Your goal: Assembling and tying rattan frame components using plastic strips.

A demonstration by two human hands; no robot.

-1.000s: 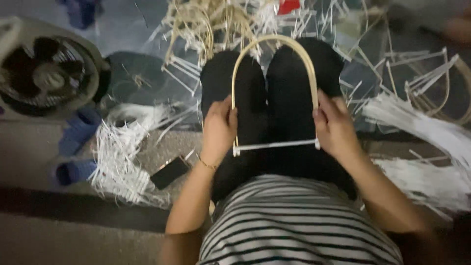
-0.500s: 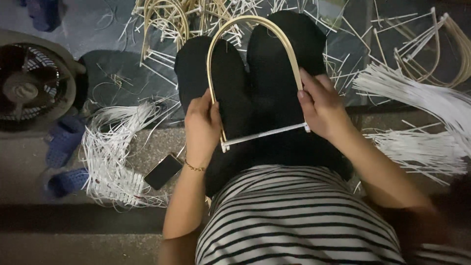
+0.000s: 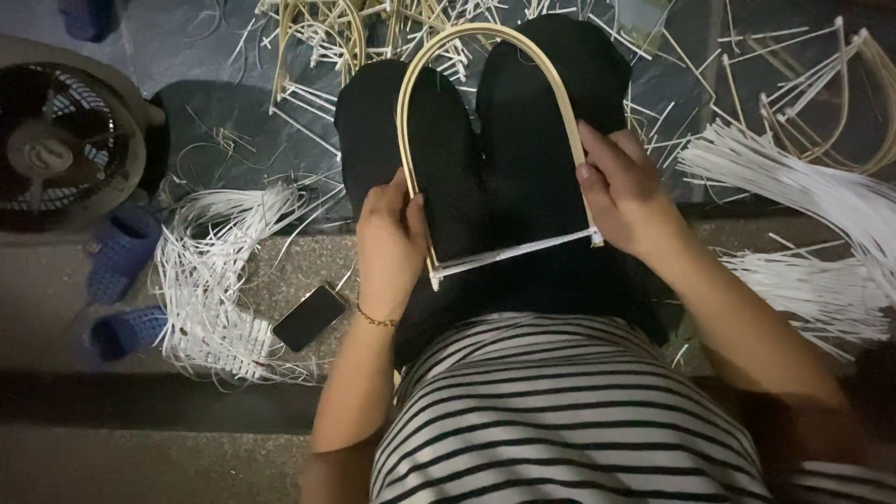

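Note:
A bent bamboo arch (image 3: 485,33) with a white crossbar (image 3: 513,254) tied across its two ends rests over my black-trousered legs (image 3: 523,149). My left hand (image 3: 390,245) grips the arch's left end where the crossbar meets it. The right end is held by my right hand (image 3: 627,191), fingers wrapped over the strip. The arch's curved top points away from me. I wear a black-and-white striped shirt (image 3: 560,420) and a thin bracelet (image 3: 375,320) on the left wrist.
A bundle of white strips (image 3: 210,289) lies at my left beside a dark phone (image 3: 310,317). More white strips (image 3: 803,224) spread at my right. Finished arches (image 3: 840,93) lie far right, others (image 3: 327,47) ahead. An electric fan (image 3: 65,140) and blue slippers (image 3: 121,252) stand at left.
The arch and both hands stay together; the view has shifted so they sit slightly lower and more to the right. My grip on both ends is unchanged.

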